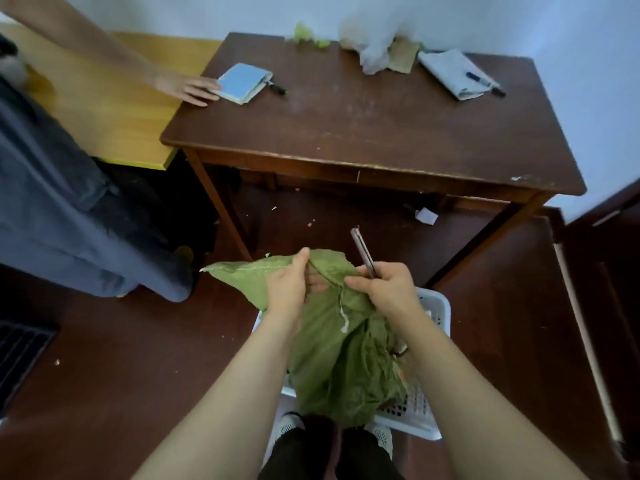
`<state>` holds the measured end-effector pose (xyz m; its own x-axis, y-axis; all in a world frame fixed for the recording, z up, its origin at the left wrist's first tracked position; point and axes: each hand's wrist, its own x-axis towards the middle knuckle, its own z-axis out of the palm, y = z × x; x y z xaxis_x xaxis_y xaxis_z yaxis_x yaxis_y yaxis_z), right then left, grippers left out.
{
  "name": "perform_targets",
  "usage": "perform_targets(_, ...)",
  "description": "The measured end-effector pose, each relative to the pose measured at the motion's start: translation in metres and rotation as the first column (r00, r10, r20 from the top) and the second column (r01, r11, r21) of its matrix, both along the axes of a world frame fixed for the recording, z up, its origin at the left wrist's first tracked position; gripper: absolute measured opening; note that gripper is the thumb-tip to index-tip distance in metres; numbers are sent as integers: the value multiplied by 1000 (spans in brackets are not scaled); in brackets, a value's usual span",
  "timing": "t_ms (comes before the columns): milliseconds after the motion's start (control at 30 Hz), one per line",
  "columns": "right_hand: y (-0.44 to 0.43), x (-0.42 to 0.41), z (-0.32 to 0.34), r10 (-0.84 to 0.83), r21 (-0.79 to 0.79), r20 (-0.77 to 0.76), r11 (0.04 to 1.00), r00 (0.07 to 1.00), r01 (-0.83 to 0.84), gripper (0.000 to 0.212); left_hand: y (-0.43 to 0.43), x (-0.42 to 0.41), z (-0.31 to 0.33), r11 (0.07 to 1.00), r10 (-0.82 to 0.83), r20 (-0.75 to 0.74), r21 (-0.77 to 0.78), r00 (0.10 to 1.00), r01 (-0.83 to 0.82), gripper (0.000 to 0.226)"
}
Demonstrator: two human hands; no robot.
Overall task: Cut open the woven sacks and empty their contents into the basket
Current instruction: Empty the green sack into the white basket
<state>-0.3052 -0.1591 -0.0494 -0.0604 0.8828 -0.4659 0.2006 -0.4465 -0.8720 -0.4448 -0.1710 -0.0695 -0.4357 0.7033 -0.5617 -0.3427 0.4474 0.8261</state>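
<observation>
Over the basket (433, 304), left hand (287, 289) pinches the sack (332, 362), right hand (388, 289) grips a cutter (362, 247); table (363, 126) ahead

Dark trousers (300, 457), white mesh shoes (288, 423)

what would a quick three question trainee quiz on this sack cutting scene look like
1. True or false: the sack is blue.
2. The sack hangs over: A) a metal bucket, B) a white basket, C) a cardboard box.
3. Which grip holds the knife?
Key: 1 false, it is green; 2 B; 3 the right grip, while the left grip pinches the sack's top edge.
</observation>
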Motion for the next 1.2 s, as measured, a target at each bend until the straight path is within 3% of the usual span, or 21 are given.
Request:
perform_targets(67, 8, 9, 20, 49, 67, 64, 996, 997, -54, 15, 3, -10, -4, 998, -56, -271, -23, 961, 52, 17)
perform_targets(100, 11, 12, 29, 52, 107, 48, 993, 997, -57, 15, 3, -15, -6, 982, -191, -445, -92, 875, 167, 38)
perform_targets(167, 17, 18, 47, 33, 187, -27, 982, 999, -27, 18, 3, -24, -12, 901, -428, -604, -227, 673, 369, 61)
perform_targets(233, 22, 24, 63, 3, 236, -98, 971, 995, 21, 21, 7, -33, -17, 808, -564, -661, -316, 495, 498, 40)
perform_targets(267, 25, 28, 69, -36, 247, -130, 967, 991, 67, 22, 9, -36, -19, 788, -588, -659, -334, 469, 518, 20)
perform_targets(300, 29, 33, 72, -100, 243, -163, 960, 982, 138, 22, 10, -38, -15, 802, -570, -647, -304, 507, 514, 3)
perform_targets(400, 39, 49, 75, -310, 215, -165, 915, 936, 341, 23, 20, -47, -8, 938, -347, -500, -167, 793, 305, 24)
perform_targets(567, 59, 50, 109, -408, 316, -219, 830, 886, 460, 26, 37, -26, 56, 980, -51, -494, 145, 868, 139, 26)
perform_targets(667, 69, 43, 122, -458, 263, -190, 828, 868, 494, 26, 43, -6, 96, 944, 6, -419, 302, 908, 133, 33)
perform_targets(767, 76, 41, 132, -454, 217, -289, 826, 843, 520, 19, 45, 5, 132, 899, -21, -339, 406, 941, 166, 30)
perform_targets(867, 77, 38, 124, -463, 165, -229, 849, 857, 503, 20, 43, 10, 131, 899, -178, -63, 395, 982, 188, 6)
perform_targets(933, 70, 31, 110, -431, 71, -255, 884, 865, 461, 12, 35, 5, 103, 875, -399, 159, 362, 903, 323, 60)
perform_targets(1000, 64, 19, 100, -338, 15, -357, 930, 871, 367, 6, 27, 10, 81, 783, -604, 118, 269, 788, 560, 92)
perform_targets(1033, 62, 12, 96, -295, -1, -386, 948, 874, 320, 9, 21, 19, 73, 726, -674, 29, 214, 739, 654, 88)
perform_targets(1067, 59, 5, 95, -258, -11, -407, 960, 876, 278, 14, 17, 28, 64, 731, -665, -64, 151, 744, 666, 71)
perform_targets(1100, 58, 1, 95, -230, -16, -400, 970, 887, 244, 19, 17, 34, 56, 792, -586, -137, 112, 799, 600, 49)
perform_targets(1167, 55, 1, 93, -188, -32, -324, 982, 927, 188, 26, 19, 36, 50, 916, -379, -146, 85, 914, 393, 8)
perform_targets(1200, 56, 7, 88, -190, -48, -284, 982, 940, 184, 30, 22, 33, 47, 947, -306, -133, 63, 943, 316, 6)
